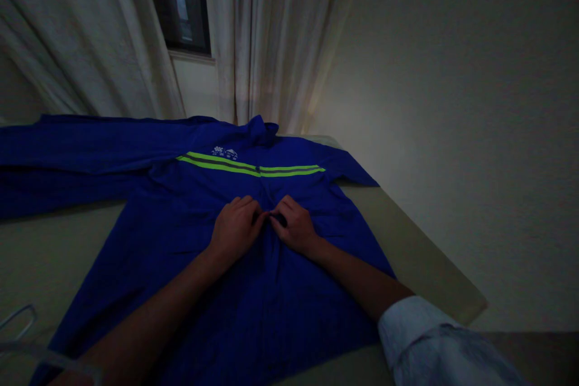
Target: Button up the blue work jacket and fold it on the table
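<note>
A blue work jacket lies spread out, front side up, with its collar at the far side. A yellow-green and grey stripe crosses its chest, below a small white print. My left hand pinches the jacket's front placket near the middle. Close beside it, my right hand pinches the same placket from the other side. The fingertips of both hands nearly meet there. Whatever small part, such as a button, sits between them is hidden by the fingers.
The jacket rests on a pale table whose right edge runs beside a plain wall. Light curtains and a dark window stand behind. A white hanger-like object shows at the lower left.
</note>
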`<state>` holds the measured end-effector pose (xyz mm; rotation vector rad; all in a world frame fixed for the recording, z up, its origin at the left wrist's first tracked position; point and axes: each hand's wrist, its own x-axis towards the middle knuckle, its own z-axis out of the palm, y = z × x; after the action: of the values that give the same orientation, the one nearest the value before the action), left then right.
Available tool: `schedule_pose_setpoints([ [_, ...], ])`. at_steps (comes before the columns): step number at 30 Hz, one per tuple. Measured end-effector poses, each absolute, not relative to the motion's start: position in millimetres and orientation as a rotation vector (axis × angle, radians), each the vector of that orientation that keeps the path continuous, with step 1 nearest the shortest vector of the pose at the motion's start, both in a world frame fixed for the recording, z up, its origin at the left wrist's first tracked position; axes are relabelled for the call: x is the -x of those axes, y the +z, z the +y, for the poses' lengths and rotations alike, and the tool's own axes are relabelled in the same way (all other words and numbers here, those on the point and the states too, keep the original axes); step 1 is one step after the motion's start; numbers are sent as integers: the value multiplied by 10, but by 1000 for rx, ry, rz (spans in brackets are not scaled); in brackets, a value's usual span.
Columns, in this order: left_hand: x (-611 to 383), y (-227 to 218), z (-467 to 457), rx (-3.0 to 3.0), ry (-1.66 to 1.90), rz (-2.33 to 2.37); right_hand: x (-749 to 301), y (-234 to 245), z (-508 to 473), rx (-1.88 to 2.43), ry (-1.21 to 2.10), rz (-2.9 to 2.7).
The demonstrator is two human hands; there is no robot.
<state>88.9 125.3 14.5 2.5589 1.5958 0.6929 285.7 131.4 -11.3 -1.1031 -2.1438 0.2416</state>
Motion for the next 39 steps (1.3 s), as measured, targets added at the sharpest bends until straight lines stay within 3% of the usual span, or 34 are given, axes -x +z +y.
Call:
schedule_pose_setpoints([
  [15,-762,130,1343,-2708,754,1344,-2860,-74,1314,1053,410,-2028],
  [31,-748,-34,1440,-2211,773,1248,-2894,8,1341,1067,430,-2017],
  [36,-799,-37,1409,-2371,680,1374,-2903,235,1260,907,594,-2436],
  [39,-787,69,1406,-2350,762,1391,-2859,313,1168,1131,618,-2714],
])
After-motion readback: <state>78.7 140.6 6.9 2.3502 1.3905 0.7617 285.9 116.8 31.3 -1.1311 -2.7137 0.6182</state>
